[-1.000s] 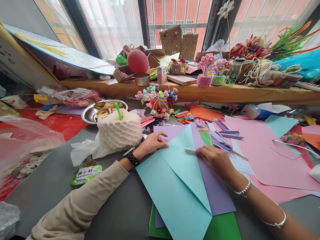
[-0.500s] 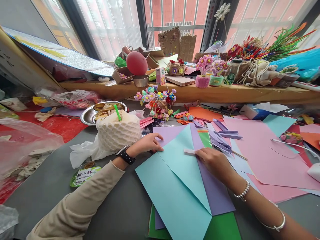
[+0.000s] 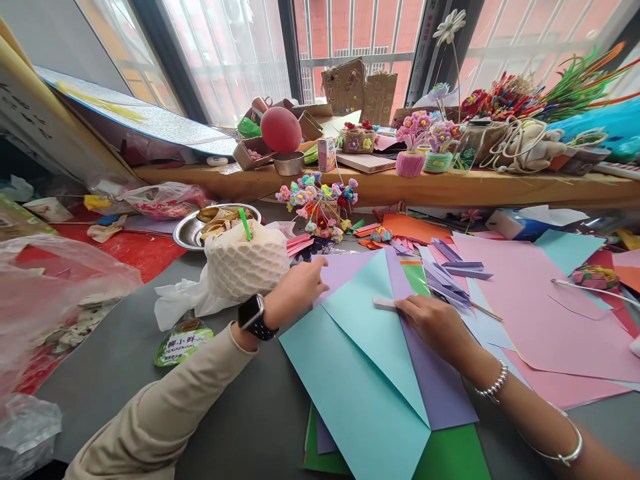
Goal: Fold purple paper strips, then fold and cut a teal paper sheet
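A light blue sheet of paper [image 3: 345, 373] lies with its top corner folded down over itself in a crease. Purple paper [image 3: 440, 393] and green paper [image 3: 460, 453] show beneath it. My right hand [image 3: 430, 327] pinches the end of a small pale strip [image 3: 384, 303], which lies flat across the folded flap. It could be paper or a flat tool; I cannot tell. My left hand [image 3: 300, 290], wearing a black watch on the wrist, is by the blue sheet's upper left edge, over the purple paper. Its index finger stretches forward, the other fingers are partly hidden, and nothing shows in it.
A coconut in white foam netting [image 3: 245, 263] with a green straw stands left of my left hand, a steel bowl [image 3: 186, 233] behind it. Folded purple strips [image 3: 445, 280] and pink sheets [image 3: 545, 300] lie to the right. Crocheted flowers [image 3: 320, 200] stand before the crowded sill.
My left hand has lifted slightly off the blue sheet's edge and turned, its fingers now pointing more forward. My right hand keeps the pale strip in place. The view has shifted a little left.
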The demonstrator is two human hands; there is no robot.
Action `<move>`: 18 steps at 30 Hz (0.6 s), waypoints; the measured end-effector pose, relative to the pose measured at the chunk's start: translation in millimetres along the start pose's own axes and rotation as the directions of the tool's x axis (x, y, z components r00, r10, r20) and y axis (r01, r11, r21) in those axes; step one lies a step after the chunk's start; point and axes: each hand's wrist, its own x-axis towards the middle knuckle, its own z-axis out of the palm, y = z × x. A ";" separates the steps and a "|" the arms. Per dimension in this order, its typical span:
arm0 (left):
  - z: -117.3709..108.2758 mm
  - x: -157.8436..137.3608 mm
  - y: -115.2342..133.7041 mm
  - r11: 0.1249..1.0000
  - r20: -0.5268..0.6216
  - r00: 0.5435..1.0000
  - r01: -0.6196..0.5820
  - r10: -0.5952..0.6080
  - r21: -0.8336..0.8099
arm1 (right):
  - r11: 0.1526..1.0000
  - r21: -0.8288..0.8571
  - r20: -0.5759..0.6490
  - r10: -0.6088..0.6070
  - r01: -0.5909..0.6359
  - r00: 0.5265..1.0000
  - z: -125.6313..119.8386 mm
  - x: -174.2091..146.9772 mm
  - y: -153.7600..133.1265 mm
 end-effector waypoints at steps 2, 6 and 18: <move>11.5 -3.3 11.9 0.979 -0.102 0.976 -0.185 0.193 0.087 | 1.000 -0.019 -0.008 -0.005 0.004 1.000 1.3 0.6 0.3; 40.4 -3.4 22.5 0.765 0.054 0.777 -0.627 0.627 0.147 | 0.998 -0.051 -0.023 -0.023 0.022 0.999 4.5 1.5 1.8; 59.5 0.2 11.8 0.759 0.245 0.764 -0.637 0.598 0.134 | 0.983 -0.114 -0.035 -0.148 0.143 0.988 6.2 -1.5 4.5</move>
